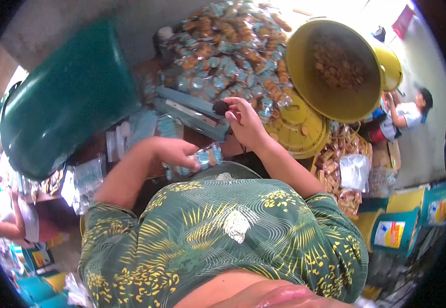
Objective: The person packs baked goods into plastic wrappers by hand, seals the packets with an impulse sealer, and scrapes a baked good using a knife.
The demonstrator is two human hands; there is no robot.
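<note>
My left hand [174,153] is closed on a small clear packet [210,155] with blue print and something light brown inside, close to my lap. A blue bar-shaped bag sealer [194,114] lies just beyond it. At the sealer's right end, the fingers of my right hand [246,122] are closed round its round black knob [221,107]. Behind the sealer rises a big heap of filled clear packets [228,46], with round brown biscuits showing in them. More blue-printed packets [167,126] lie left of the sealer.
A large green tub [69,97] stands left. On the right, a yellow bucket [297,59] with brown pieces inside tilts beside a yellow lid [305,136]. Below it are bagged snacks [335,174]. One person [405,115] works at far right, another [15,218] at left.
</note>
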